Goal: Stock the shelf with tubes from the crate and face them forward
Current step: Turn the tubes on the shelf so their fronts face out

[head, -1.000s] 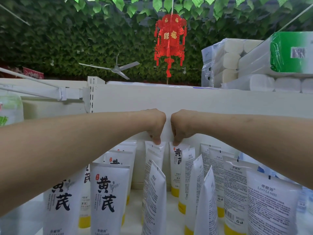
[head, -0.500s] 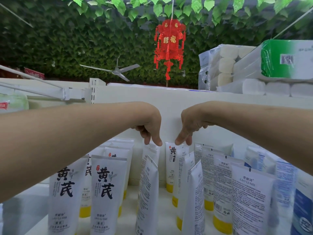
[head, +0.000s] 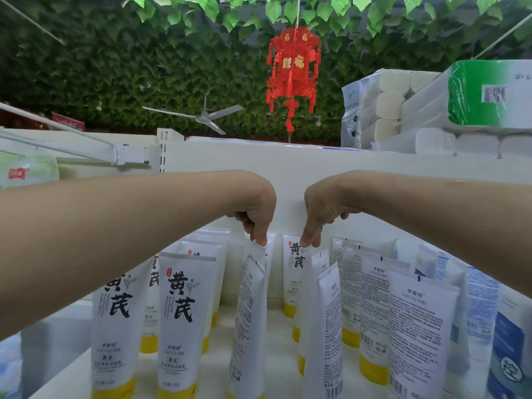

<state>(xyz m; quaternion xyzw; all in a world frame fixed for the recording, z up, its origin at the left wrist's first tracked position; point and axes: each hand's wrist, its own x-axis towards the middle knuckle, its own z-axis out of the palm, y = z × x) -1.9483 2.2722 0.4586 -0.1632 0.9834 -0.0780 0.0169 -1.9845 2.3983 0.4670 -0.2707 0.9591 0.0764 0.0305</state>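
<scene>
- The left hand point(head: 256, 217) hangs from a bent wrist at about 11 o'clock of centre. Its fingers are curled and its fingertips point(head: 260, 240) pinch the top seam of a side-on tube point(head: 259, 253).
- The right hand point(head: 319, 217), just beside it at 1 o'clock, is also bent down. Two fingertips point(head: 306, 241) close on the top seam of a second tube point(head: 312, 272), which is turned part-way; its other fingers are curled under.
- Both held tubes stand upright in the middle rows of the shelf point(head: 276, 326), near the back panel point(head: 288, 174).
- At 7 o'clock the front-facing tubes point(head: 178, 306) show bold black characters and yellow caps. At 4 o'clock the back-label tubes point(head: 417, 326) show fine print and barcodes.
- The left forearm covers part of the tubes at 8 o'clock. The nearest caps are cut off by the bottom edge, and both thumbs are hard to make out.
- The blue and white packs point(head: 506, 355) at 4 o'clock are blurred and cut off.
- Above the shelf, packs of paper rolls point(head: 388, 105) sit at 2 o'clock.
- A red lantern point(head: 293, 73) hangs at 12 o'clock against a leafy wall point(head: 115, 67), with a ceiling fan point(head: 201, 118) at 11 o'clock.
</scene>
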